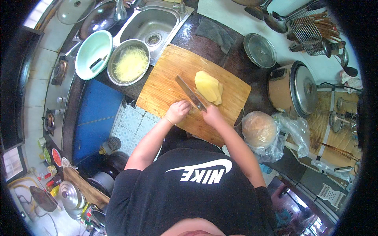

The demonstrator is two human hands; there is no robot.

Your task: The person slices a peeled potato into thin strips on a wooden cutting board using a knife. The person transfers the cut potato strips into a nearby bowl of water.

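Note:
A wooden cutting board (165,70) lies before me with a heap of peeled potato slices (208,87) on its right half. My right hand (213,115) is closed round the handle of a kitchen knife (189,91), whose broad blade points away and to the left, close beside the slices. My left hand (178,112) rests at the near edge of the board, left of the knife handle, fingers bent; whether something is between them cannot be told. To the upper left, a metal bowl (112,75) holds thin potato shreds (131,64).
Beside the metal bowl stands a pale green basin (81,66) with a dark-handled tool inside. A steel sink (171,17) lies beyond the board. On the right are a rice cooker (280,88), a plastic-wrapped round item (260,129) and a glass lid (260,50). A grey cloth (215,32) lies behind the board.

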